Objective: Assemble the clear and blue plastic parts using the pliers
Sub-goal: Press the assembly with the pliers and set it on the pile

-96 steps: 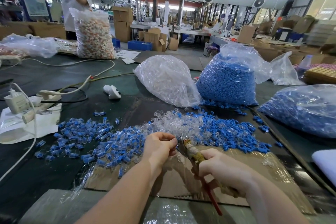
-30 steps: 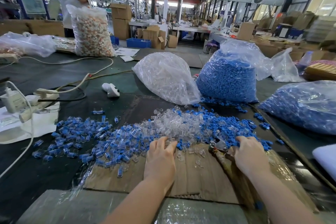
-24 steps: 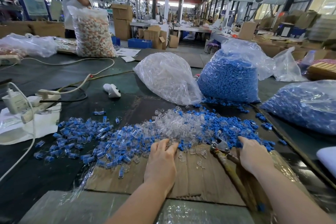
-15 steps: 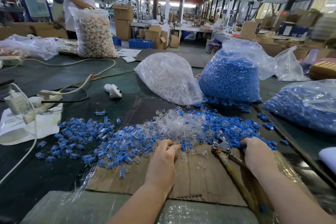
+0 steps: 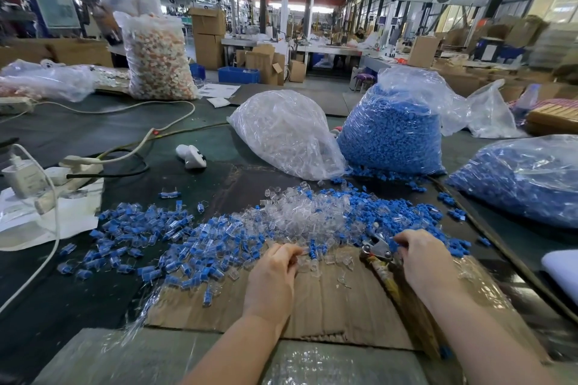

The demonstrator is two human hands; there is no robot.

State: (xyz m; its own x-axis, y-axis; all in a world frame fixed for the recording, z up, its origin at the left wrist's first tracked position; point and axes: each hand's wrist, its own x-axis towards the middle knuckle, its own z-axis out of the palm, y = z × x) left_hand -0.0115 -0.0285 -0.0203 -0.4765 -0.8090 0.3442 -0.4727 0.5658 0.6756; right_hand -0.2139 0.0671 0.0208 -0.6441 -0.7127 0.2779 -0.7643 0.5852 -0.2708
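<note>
Between both hands point(image 5: 344, 262), bare cardboard point(image 5: 337, 306) reaches the near edge.

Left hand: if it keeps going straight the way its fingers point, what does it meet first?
Probably the loose clear parts at the fingertips of the left hand, on the cardboard; just beyond lies the mixed clear and blue pile. Depth is hard to judge.

Glossy clear plastic parts point(image 5: 300, 216), matt blue plastic parts point(image 5: 403, 212), rough corrugated cardboard sheet point(image 5: 328, 306), bare-metal pliers point(image 5: 377, 248) head.
</note>
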